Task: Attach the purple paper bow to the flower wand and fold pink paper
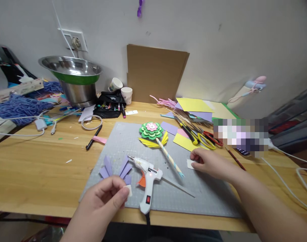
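Between thumb and forefinger my left hand (103, 198) pinches a small white paper piece (128, 190), just in front of several folded purple paper strips (107, 165). My right hand (209, 163) is closed at another white paper piece (190, 164) on the grey cutting mat (193, 198); whether it is lifted I cannot tell. A white hot glue gun (149, 176) with an orange trigger lies between my hands, a glue stick poking out of its back. Behind it rests a paper flower (151, 130) with green and pink layers, yellow leaves (149, 144) and a striped stem (170, 158).
Pliers (186, 130), scissors (206, 140) and coloured paper sheets (193, 105) crowd the back right. A steel basin (70, 69), paper cups (127, 95) and a black pencil case (109, 106) stand back left. A black pen (93, 138) lies left of the mat. White cables (287, 183) run along the right.
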Demonstrator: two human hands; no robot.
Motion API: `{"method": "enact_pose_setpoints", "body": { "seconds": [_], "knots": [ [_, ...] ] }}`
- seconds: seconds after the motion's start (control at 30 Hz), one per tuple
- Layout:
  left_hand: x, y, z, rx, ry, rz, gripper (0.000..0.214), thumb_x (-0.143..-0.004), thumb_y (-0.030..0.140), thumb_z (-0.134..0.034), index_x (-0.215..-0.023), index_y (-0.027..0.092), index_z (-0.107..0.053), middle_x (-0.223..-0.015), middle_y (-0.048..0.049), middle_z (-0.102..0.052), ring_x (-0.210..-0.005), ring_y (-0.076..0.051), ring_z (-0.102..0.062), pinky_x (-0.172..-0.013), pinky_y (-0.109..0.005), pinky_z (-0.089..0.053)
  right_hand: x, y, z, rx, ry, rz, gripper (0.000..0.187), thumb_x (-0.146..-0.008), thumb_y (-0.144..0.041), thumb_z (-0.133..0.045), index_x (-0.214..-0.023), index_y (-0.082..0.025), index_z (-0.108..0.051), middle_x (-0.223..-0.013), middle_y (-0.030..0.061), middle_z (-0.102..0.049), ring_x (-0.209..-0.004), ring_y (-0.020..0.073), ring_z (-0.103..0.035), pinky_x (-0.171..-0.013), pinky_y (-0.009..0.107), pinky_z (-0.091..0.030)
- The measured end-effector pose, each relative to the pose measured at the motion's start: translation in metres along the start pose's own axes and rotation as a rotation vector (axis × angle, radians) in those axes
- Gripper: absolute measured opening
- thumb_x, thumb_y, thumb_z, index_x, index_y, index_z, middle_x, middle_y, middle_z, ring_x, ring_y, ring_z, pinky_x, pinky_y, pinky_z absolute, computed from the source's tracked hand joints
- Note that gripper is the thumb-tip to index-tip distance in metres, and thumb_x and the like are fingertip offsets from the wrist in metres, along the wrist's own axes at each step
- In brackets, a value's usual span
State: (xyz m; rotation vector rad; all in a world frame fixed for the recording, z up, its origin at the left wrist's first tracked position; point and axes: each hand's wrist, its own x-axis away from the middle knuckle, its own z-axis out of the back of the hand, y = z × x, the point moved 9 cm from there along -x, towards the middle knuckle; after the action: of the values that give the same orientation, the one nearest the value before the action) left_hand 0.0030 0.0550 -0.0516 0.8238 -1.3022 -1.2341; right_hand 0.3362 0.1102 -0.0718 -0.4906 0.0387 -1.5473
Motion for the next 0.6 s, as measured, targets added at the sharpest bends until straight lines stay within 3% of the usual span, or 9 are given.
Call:
{"method": "enact_pose_setpoints", "body": {
  "seconds": [0.17, 0.37, 0.5, 0.6],
  "knots": [
    [-0.001, -0.003, -0.001, 0.005, -0.012, 0.01, 0.036, -0.076, 0.053, -0.063, -0.063, 0.02, -0.059, -0.058, 0.0034, -0.046, -0.058, -0.013, -0.044, -0.056, -0.021, -0.038, 0.002, -0.004, -0.004, -0.035, 0.026, 0.046, 0.003, -0.073, -0.018, -0.056, -0.073, -0.02, -0.057, -0.074, 0.0031, -0.063, -0.066, 0.0185, -0.056, -0.058, 0.027, -0.038],
    [0.002, 0.004, 0.002, -0.013, 0.0, 0.005, 0.037, -0.074, 0.054, -0.064, -0.062, 0.02, -0.059, -0.058, 0.0031, -0.047, -0.057, -0.014, -0.043, -0.055, -0.021, -0.038, 0.0, -0.011, 0.006, -0.151, 0.024, 0.073, 0.01, -0.076, -0.018, -0.058, -0.066, -0.02, -0.057, -0.06, -0.0012, -0.061, -0.058, 0.016, -0.056, -0.053, 0.025, -0.041],
    [-0.001, 0.001, -0.002, -0.02, 0.008, 0.016, 0.037, -0.074, 0.054, -0.064, -0.061, 0.02, -0.059, -0.057, 0.003, -0.046, -0.057, -0.014, -0.044, -0.055, -0.021, -0.039, -0.041, -0.012, 0.042, -0.238, 0.161, 0.051, 0.006, -0.086, -0.023, -0.055, -0.085, -0.019, -0.059, -0.077, -0.0001, -0.066, -0.07, 0.0144, -0.063, -0.063, 0.023, -0.049],
    [-0.004, 0.0, 0.0, -0.024, 0.056, 0.016, 0.037, -0.072, 0.054, -0.066, -0.061, 0.019, -0.061, -0.056, 0.0026, -0.048, -0.055, -0.014, -0.045, -0.055, -0.022, -0.039, -0.086, -0.009, 0.058, -0.242, 0.25, -0.02, 0.015, -0.091, -0.026, -0.056, -0.1, -0.015, -0.059, -0.087, 0.0025, -0.066, -0.07, 0.0144, -0.064, -0.062, 0.027, -0.053]
  ]
}}
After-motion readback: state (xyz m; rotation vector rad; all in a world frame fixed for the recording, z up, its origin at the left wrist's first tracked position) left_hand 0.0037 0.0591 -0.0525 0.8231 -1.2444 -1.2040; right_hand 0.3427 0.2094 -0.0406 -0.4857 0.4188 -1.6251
